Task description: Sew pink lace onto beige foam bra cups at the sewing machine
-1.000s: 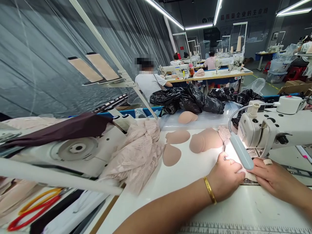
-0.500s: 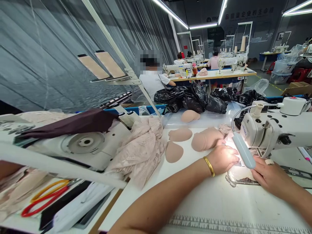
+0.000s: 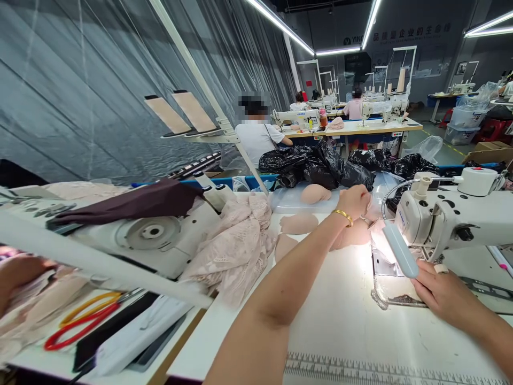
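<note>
Pink cloth (image 3: 380, 238) runs from beside the curled left hand (image 3: 353, 202) toward the sewing machine (image 3: 414, 219). The right hand (image 3: 440, 290) lies flatter. I can't tell what either grips.

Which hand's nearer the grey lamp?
Right. The right hand is beside the lower end of the lamp; contact unclear. The left hand is farther off, to the lamp's left, in front of the black bags.
</note>
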### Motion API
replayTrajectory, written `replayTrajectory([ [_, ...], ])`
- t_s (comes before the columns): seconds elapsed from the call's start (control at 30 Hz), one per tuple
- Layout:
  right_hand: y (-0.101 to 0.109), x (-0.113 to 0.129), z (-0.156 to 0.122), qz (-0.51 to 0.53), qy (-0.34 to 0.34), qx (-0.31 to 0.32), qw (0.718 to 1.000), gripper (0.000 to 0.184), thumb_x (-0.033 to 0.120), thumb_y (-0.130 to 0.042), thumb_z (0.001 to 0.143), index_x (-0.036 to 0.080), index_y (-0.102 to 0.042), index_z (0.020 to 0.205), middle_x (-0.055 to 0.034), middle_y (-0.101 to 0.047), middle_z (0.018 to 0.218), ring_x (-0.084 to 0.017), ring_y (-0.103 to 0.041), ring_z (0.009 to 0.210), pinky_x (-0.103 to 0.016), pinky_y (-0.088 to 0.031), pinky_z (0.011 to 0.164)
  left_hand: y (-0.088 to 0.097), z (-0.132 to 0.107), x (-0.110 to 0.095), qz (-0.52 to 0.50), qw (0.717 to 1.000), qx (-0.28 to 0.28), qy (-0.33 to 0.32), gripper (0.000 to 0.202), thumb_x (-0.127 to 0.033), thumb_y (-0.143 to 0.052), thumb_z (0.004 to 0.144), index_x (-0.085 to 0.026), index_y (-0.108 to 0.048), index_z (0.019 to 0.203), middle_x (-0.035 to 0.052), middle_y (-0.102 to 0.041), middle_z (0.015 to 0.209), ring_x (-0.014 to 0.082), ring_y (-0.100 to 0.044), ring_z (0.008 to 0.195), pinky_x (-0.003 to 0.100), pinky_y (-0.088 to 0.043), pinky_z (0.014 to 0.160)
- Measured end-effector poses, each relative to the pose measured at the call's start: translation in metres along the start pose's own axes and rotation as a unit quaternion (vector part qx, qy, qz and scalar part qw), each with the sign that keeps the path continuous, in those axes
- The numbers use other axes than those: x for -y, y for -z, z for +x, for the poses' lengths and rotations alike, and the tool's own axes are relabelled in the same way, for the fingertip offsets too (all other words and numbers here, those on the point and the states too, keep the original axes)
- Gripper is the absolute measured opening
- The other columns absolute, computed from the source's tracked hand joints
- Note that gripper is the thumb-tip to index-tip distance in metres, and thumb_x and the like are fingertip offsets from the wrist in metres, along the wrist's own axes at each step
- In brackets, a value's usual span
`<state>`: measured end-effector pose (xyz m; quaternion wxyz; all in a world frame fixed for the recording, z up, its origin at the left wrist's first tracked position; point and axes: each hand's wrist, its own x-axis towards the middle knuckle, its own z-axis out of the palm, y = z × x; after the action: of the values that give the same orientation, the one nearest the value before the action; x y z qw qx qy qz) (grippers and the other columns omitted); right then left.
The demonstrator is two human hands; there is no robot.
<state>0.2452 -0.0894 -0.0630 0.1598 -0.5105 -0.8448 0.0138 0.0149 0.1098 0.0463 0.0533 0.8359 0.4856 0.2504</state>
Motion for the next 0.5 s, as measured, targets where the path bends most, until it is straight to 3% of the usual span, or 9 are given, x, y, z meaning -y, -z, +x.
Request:
replayTrajectory([
  [0.1,-0.001,-0.001,0.000,-0.001,0.007,-0.013,1.000,0.027,0.021,-0.035,0.105,0.029,-0.059,0.113,-0.0011,-0.064,0.087,-0.020,-0.056,0.067,-0.031,-0.044,0.059,0.033,-0.019,0.006,-0.021,0.998,-0.064,-0.002,0.026,-0.016,-0.038,0.100,-0.018,-0.062,0.093,0.0077,-0.072,0.113,0.0204,-0.065,0.107,0.035,-0.048,0.094],
  [0.17,-0.001,-0.001,0.001,-0.004,0.009,-0.010,1.000,0.027,0.021,-0.034,0.105,0.028,-0.059,0.113,-0.0011,-0.063,0.086,-0.020,-0.055,0.066,-0.031,-0.043,0.059,0.048,-0.049,0.004,-0.034,0.996,-0.071,-0.044,0.020,-0.018,-0.042,0.096,-0.020,-0.060,0.089,0.0054,-0.072,0.112,0.0193,-0.065,0.104,0.033,-0.047,0.096],
  [0.2,-0.001,0.000,0.001,-0.002,0.009,-0.008,1.000,0.027,0.021,-0.034,0.105,0.028,-0.059,0.112,-0.0015,-0.064,0.087,-0.020,-0.054,0.065,-0.031,-0.042,0.057,0.050,-0.068,0.001,-0.046,0.993,-0.050,-0.097,0.017,-0.019,-0.045,0.094,-0.020,-0.058,0.085,0.0048,-0.073,0.105,0.0193,-0.066,0.095,0.034,-0.048,0.093],
  [0.27,0.001,0.001,0.002,0.007,0.010,-0.007,1.000,0.027,0.021,-0.034,0.105,0.026,-0.059,0.112,-0.0021,-0.064,0.089,-0.019,-0.054,0.063,-0.030,-0.040,0.055,0.043,-0.109,-0.007,-0.033,0.977,0.083,-0.191,0.020,-0.017,-0.048,0.090,-0.021,-0.051,0.071,0.0010,-0.069,0.079,0.0171,-0.061,0.073,0.033,-0.048,0.081],
  [0.33,0.003,0.002,0.004,0.019,0.014,-0.013,1.000,0.025,0.021,-0.036,0.105,0.025,-0.060,0.110,-0.0024,-0.062,0.088,-0.019,-0.055,0.065,-0.030,-0.040,0.056,0.026,-0.146,-0.016,0.002,0.948,0.208,-0.242,0.028,-0.020,-0.051,0.090,-0.020,-0.044,0.064,0.0011,-0.065,0.072,0.0166,-0.057,0.065,0.032,-0.044,0.069],
  [0.4,0.005,0.004,0.005,0.023,0.020,-0.020,0.999,0.024,0.021,-0.037,0.105,0.025,-0.060,0.105,-0.0024,-0.061,0.086,-0.019,-0.055,0.066,-0.030,-0.041,0.058,0.009,-0.171,-0.023,0.019,0.950,0.217,-0.225,0.026,-0.025,-0.049,0.096,-0.020,-0.048,0.071,0.0041,-0.067,0.085,0.0190,-0.059,0.075,0.033,-0.043,0.067],
  [0.5,0.006,0.004,0.005,0.019,0.017,-0.017,1.000,0.025,0.021,-0.035,0.105,0.025,-0.059,0.102,-0.0017,-0.058,0.085,-0.017,-0.053,0.063,-0.029,-0.039,0.056,-0.006,-0.183,-0.026,-0.016,0.966,0.189,-0.177,0.017,-0.027,-0.047,0.100,-0.020,-0.052,0.085,0.0058,-0.065,0.093,0.0200,-0.059,0.082,0.033,-0.045,0.070],
])
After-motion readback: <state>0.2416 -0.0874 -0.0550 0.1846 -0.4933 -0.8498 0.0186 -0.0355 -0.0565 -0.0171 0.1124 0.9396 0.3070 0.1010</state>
